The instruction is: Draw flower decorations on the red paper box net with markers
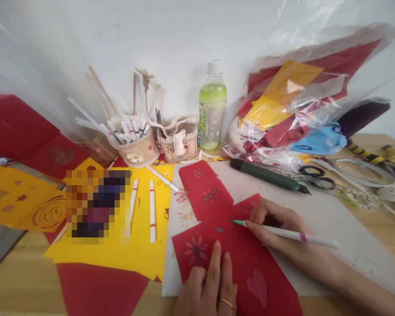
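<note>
A red paper cutout (276,272) with drawn flowers and a pink heart lies on a white board (329,263). My right hand (276,219) pinches a white marker (289,231) with a green tip and a purple band. Its tip meets the red paper near a small grey oval. My left hand (210,285) rests on the paper's lower part with fingers stretched out, a gold ring on one finger. To the left, two white markers (152,210) lie on yellow paper (112,252). Another marker (163,178) bridges the yellow paper and the board.
Behind stand a marker-filled basket (140,151), a second basket (189,147) and a green drink bottle (213,109). A clear plastic bag (283,109) of coloured paper leans on the wall. A green utility knife (268,176) and scissors (316,177) lie at the right.
</note>
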`<state>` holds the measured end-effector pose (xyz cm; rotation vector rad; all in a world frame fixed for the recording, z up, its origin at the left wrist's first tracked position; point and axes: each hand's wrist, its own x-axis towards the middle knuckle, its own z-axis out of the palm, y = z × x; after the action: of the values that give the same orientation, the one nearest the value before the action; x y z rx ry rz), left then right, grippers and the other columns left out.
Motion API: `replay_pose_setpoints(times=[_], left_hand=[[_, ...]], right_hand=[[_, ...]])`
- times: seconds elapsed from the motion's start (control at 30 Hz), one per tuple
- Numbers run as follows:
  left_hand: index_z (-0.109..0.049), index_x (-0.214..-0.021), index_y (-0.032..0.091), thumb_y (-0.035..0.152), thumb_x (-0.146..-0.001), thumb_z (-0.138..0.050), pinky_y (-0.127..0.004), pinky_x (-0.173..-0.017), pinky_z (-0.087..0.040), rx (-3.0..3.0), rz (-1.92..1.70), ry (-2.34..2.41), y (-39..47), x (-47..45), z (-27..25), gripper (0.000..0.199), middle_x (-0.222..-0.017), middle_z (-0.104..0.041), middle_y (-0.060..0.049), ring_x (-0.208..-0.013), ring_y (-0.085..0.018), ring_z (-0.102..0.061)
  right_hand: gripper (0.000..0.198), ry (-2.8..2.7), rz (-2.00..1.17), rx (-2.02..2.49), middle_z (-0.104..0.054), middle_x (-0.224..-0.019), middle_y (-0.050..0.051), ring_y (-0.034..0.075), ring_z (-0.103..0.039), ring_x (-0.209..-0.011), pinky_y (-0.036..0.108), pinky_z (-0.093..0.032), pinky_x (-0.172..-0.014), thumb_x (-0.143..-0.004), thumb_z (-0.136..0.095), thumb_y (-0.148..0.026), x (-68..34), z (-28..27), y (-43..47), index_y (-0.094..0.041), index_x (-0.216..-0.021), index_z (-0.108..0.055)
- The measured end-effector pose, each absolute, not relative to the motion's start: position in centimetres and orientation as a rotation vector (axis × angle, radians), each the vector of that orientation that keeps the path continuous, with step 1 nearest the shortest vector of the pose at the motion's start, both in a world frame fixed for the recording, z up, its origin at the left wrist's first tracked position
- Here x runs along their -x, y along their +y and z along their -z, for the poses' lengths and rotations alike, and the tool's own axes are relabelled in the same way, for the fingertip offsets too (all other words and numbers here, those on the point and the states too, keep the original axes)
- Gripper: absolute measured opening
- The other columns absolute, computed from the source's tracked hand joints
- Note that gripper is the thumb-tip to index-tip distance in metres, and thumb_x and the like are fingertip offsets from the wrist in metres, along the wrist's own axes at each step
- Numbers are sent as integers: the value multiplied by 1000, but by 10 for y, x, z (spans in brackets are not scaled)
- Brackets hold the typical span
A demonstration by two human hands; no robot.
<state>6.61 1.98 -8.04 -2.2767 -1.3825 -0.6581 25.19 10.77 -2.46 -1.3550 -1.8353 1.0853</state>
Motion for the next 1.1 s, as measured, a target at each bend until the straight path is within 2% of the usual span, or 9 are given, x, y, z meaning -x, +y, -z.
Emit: replay_pose_setpoints(times=[0.37,0.5,1.1], left_hand=[[-64,-106,14,23,-83,-58,-19,-47,-44,2270,636,-1355,19,-64,82,26,-117,-62,-10,-57,-9,-49],[-63,-110,15,25,-83,-56,-19,-48,-45,2280,601,-1316,20,-62,84,29,-119,-60,-10,-58,-9,-50],[-64,-105,13,23,-82,-60,-20,-45,-43,2274,635,-1340,20,-64,80,25,-114,-63,-9,-57,-10,-50]], right_hand=[[27,-1844,-1115,1344,-51,-62,-2,12,-41,-55,24,-34,-48,-85,-53,-33,-253,27,107,-20,-63,-44],[27,-1868,-1151,1299,-54,-64,-1,12,-44,-57,25,-36,-50,-84,-55,-33,-253,27,107,-20,-63,-45],[27,-1851,-1189,1346,-51,-66,-2,13,-41,-59,26,-33,-52,-85,-52,-36,-254,29,108,-21,-65,-43]])
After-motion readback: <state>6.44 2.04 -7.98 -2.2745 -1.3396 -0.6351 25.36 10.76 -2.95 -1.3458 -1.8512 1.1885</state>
